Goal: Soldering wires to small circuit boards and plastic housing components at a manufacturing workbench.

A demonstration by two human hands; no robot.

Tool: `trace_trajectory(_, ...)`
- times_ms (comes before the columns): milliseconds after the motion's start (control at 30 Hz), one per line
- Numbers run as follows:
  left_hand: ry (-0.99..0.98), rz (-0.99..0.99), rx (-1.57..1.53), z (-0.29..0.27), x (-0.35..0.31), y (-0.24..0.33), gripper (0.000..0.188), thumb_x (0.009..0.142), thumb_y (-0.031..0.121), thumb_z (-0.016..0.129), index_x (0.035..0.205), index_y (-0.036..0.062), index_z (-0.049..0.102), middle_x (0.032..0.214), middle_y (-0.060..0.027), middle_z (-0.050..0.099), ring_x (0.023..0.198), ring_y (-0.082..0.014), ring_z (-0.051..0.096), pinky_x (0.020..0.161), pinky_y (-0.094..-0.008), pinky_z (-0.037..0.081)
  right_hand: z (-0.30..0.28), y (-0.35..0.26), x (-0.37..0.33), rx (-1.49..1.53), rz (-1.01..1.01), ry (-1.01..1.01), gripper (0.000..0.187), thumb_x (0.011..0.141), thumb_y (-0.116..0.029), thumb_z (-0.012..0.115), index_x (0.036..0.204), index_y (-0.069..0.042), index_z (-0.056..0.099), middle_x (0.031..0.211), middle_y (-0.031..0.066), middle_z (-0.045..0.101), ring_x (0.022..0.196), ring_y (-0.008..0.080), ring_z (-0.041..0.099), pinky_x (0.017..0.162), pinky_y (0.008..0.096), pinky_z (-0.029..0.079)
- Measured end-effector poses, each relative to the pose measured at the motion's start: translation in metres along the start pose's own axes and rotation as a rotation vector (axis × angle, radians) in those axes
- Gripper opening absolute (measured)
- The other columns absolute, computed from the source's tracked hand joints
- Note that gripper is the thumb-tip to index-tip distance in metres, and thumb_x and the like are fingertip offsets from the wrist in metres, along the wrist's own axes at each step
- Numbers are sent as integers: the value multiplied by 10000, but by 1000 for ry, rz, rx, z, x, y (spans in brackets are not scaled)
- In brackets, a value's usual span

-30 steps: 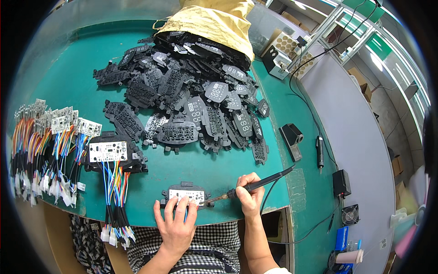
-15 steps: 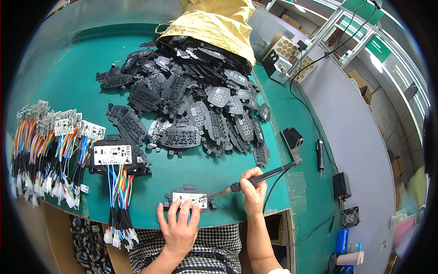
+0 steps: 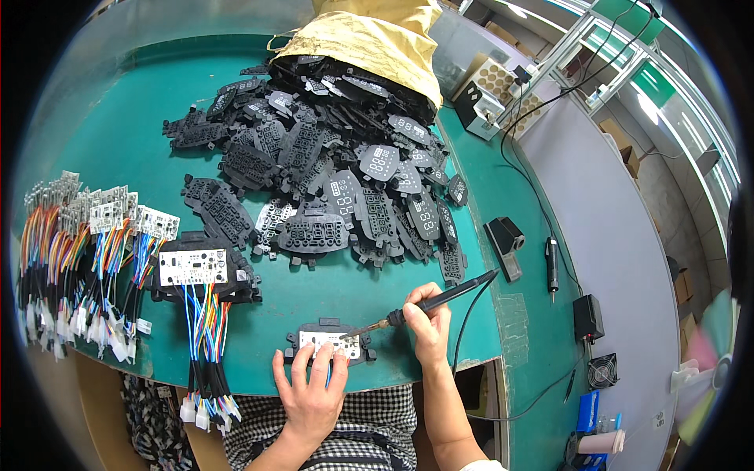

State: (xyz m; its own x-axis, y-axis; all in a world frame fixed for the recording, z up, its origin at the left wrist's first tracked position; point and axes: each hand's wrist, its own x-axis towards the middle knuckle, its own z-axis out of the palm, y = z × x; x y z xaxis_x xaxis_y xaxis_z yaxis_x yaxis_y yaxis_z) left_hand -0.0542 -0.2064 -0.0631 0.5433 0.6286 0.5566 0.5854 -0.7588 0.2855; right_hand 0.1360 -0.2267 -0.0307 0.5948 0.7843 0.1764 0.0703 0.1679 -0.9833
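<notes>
My left hand [image 3: 311, 396] lies over a small white circuit board [image 3: 351, 345], its spread fingertips pressing on the near edge. The board sits on a black plastic panel [image 3: 328, 323] at the front of the bench. My right hand [image 3: 429, 330] is wrapped round the black handle of a soldering iron [image 3: 457, 290]. The iron slants down to the left and its thin tip reaches over the top of the board; whether it touches cannot be made out. Left of my hands, another white board [image 3: 193, 267] with coloured wires rests on stacked black panels [image 3: 250, 286].
A heap of black display panels [image 3: 314, 231] spills from a yellow sack [image 3: 369, 43] at the back. Wired boards [image 3: 106, 216] lie in rows at the left. To the right are an iron stand [image 3: 504, 247], a pen-shaped electric screwdriver [image 3: 552, 267] and a small fan [image 3: 603, 370].
My right hand has moved slightly left with the soldering iron, bringing its tip from the panel's right end over the board. The handle's rear has come away from the stand. My left hand stays put.
</notes>
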Motion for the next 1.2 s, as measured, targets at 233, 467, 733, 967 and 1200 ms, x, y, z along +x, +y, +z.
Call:
trace_trajectory(233,-4,-4,-11,0,-1,0,313,623,157,689,911,78,594,1048,-65,544,1006,-275,492,920,-572,312,-1,0,0,-7,12,-4,158,764,-117,593,824,-48,464,692,-35,443,601,30,370,533,182,293)
trace_trajectory(467,-1,-7,-14,-1,-1,1,314,614,154,689,906,79,599,1052,-65,542,1011,-275,488,928,-571,306,-2,2,-1,9,-12,-30,155,766,-107,590,830,-48,462,695,-34,442,605,30,377,536,180,296)
trace_trajectory(733,-18,-6,-16,-1,-1,0,341,600,161,695,920,86,605,1060,-66,538,1016,-278,483,937,-570,299,-2,3,-2,37,-30,-45,147,766,-84,585,832,-49,458,704,-37,437,604,29,379,535,174,301)
trace_trajectory(967,-13,-12,-28,-1,-1,1,358,585,145,702,925,89,605,1067,-63,534,1019,-275,482,939,-569,298,-3,2,-3,17,-39,-45,144,759,-81,585,828,-46,464,718,-34,441,612,31,380,542,179,307)
trace_trajectory(1200,-27,-14,-29,-2,-1,0,371,578,122,697,934,89,599,1065,-64,533,1021,-273,481,932,-570,305,-6,7,-5,9,-115,-42,147,743,-62,582,822,-44,459,729,-8,450,633,50,392,563,192,320)
